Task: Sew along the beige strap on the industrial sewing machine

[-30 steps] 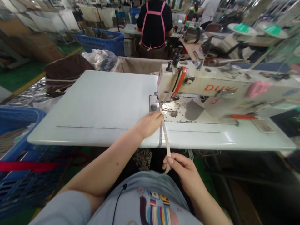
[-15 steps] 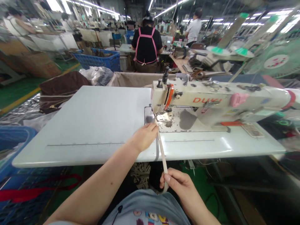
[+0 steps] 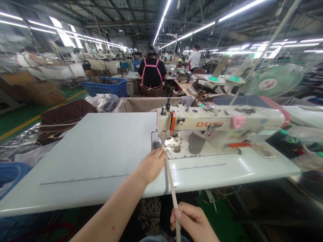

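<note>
Webbing strap (image 3: 171, 183), a narrow beige strip, is what this person's feeding into the sewing machine (image 3: 217, 126), and it looks like the mid-feed stage to me. It runs from under the needle end of the machine head, across the front part of the bench (image 3: 96, 151), over the near edge and down toward their lap. Left hand (image 3: 152, 165) sits on the bench just in front of the needle plate, fingers curled down and pressing the strap's upper end flat right beside the presser foot. Right hand (image 3: 193, 223) is below the bench's near edge, closed around the strap in a pinch with the thumb on top, keeping it taut.

My guess at what's called for next: keep the strip lined up straight with the foot while the lower hand lets out slack evenly, otherwise it'll skew or twist under the needle. Can't see the needle itself clearly, so no idea if it's down.

Compared with a second ago: both hands have the same grip in the same spots on the strap, so nothing really changed there. What shifted is the view, the head tipped up, so the bench sits lower in the picture, the lap is nearly out of sight, and more of the hall shows, with a person in a pink apron (image 3: 152, 75) at the next station beyond the far edge
</note>
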Demonstrator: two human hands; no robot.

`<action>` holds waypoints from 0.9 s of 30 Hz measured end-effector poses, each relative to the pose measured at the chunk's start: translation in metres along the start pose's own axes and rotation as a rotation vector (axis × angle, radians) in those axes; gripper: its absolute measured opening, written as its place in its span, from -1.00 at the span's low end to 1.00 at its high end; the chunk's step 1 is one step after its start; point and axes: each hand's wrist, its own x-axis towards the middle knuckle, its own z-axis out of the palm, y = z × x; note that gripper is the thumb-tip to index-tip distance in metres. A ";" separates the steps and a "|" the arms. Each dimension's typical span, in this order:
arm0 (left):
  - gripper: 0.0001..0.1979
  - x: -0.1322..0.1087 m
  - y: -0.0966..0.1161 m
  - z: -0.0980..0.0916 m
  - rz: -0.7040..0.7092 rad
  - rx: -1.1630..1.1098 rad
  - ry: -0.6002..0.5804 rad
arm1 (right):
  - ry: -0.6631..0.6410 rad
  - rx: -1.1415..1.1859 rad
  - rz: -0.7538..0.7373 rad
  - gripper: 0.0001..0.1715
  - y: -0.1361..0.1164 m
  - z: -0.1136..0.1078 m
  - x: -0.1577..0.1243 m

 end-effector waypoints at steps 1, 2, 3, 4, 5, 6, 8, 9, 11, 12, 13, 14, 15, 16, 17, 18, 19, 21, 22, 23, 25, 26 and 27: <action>-0.77 0.000 0.000 0.000 0.003 0.002 0.001 | -0.006 0.003 0.002 -0.37 0.001 0.000 0.001; -0.77 0.000 0.000 0.000 0.004 0.005 0.003 | -0.014 0.009 0.005 -0.36 0.003 -0.001 0.001; -0.77 0.000 0.000 0.000 0.003 0.008 0.005 | -0.024 0.015 0.005 -0.36 0.004 -0.001 0.002; -0.78 0.000 0.001 0.000 0.001 0.008 0.005 | -0.034 0.019 0.001 -0.37 0.004 -0.002 0.003; -0.78 0.000 0.001 0.000 -0.004 0.007 0.006 | -0.047 0.016 -0.007 -0.37 0.005 -0.003 0.003; -0.78 0.000 0.001 0.001 -0.011 0.004 0.006 | -0.062 0.003 -0.023 -0.38 0.006 -0.004 0.004; -0.77 0.000 0.001 0.002 -0.020 -0.001 0.001 | -0.081 -0.051 -0.069 -0.41 0.006 -0.005 0.006; -0.77 0.000 0.002 0.002 -0.017 0.004 -0.003 | -0.082 -0.080 -0.097 -0.43 0.007 -0.006 0.007; -0.75 0.000 0.002 0.003 -0.010 0.026 -0.007 | -0.062 -0.121 -0.146 -0.47 0.008 -0.008 0.010; -0.74 0.000 0.002 0.004 -0.008 0.040 -0.006 | -0.045 -0.130 -0.160 -0.48 0.008 -0.008 0.012; -0.74 0.000 0.002 0.004 -0.005 0.054 -0.004 | -0.024 -0.135 -0.168 -0.49 0.008 -0.008 0.014; -0.74 0.000 0.002 0.004 -0.001 0.066 -0.001 | 0.001 -0.136 -0.170 -0.50 0.008 -0.008 0.016; -0.74 0.000 0.002 0.004 0.004 0.074 0.001 | 0.022 -0.131 -0.165 -0.50 0.008 -0.007 0.018; -0.74 0.000 0.002 0.004 0.011 0.080 0.002 | 0.040 -0.105 -0.149 -0.50 0.008 -0.006 0.020; -0.74 0.000 0.002 0.004 0.019 0.082 0.000 | 0.055 -0.053 -0.122 -0.49 0.009 -0.005 0.022; -0.74 -0.001 0.002 0.004 0.028 0.082 -0.003 | 0.065 0.017 -0.088 -0.45 0.009 -0.003 0.024; -0.74 -0.001 0.002 0.005 0.037 0.080 -0.007 | 0.069 0.090 -0.054 -0.41 0.010 -0.002 0.026; -0.73 -0.002 0.001 0.005 0.049 0.075 -0.014 | 0.056 0.184 -0.007 -0.34 0.011 -0.001 0.029; -0.73 -0.002 0.001 0.006 0.046 0.073 -0.016 | 0.048 0.190 0.000 -0.32 0.011 0.000 0.030; -0.72 -0.002 0.001 0.006 0.036 0.071 -0.015 | 0.033 0.175 0.003 -0.32 0.011 0.000 0.030; -0.72 -0.001 0.001 0.006 0.025 0.068 -0.009 | 0.012 0.148 0.016 -0.30 0.012 0.000 0.030; -0.72 -0.001 0.001 0.006 0.023 0.067 -0.003 | 0.006 0.145 0.025 -0.30 0.013 0.000 0.029; -0.72 -0.001 0.001 0.006 0.023 0.067 0.004 | -0.002 0.149 0.035 -0.30 0.014 0.000 0.028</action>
